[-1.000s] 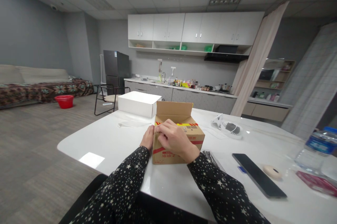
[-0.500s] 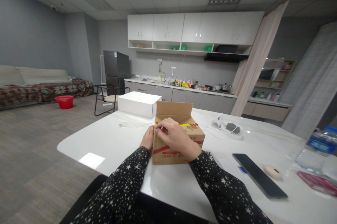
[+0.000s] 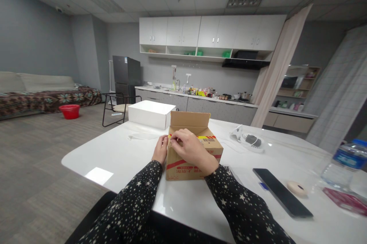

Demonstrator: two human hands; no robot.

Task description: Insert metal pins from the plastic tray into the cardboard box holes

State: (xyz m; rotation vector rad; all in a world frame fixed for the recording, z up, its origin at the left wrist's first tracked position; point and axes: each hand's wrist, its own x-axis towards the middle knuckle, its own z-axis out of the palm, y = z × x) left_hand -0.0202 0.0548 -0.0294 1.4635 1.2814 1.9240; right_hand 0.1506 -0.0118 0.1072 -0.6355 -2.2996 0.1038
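A brown cardboard box (image 3: 182, 172) with red print stands on the white table in front of me. One flap (image 3: 190, 119) stands up at its far side, and yellow-and-red tape (image 3: 211, 137) runs along the top. My left hand (image 3: 160, 150) grips the box's left side, its fingers bent near the upper edge. Over the top left edge, my right hand (image 3: 189, 149) has thumb and forefinger pinched together. What lies between those fingertips is too small to make out. My right hand hides much of the box's top.
Behind the box, to the left, sits a white box (image 3: 150, 115). A white strapped object (image 3: 249, 141) lies at the back right. Nearer on the right are a black phone (image 3: 282, 192), a beige round case (image 3: 297, 188), a water bottle (image 3: 344, 165) and a dark red packet (image 3: 345, 200).
My left hand has shifted slightly up along the box's side, with its fingers more bent. The right hand keeps its pinch at the same edge. The box stays in place.
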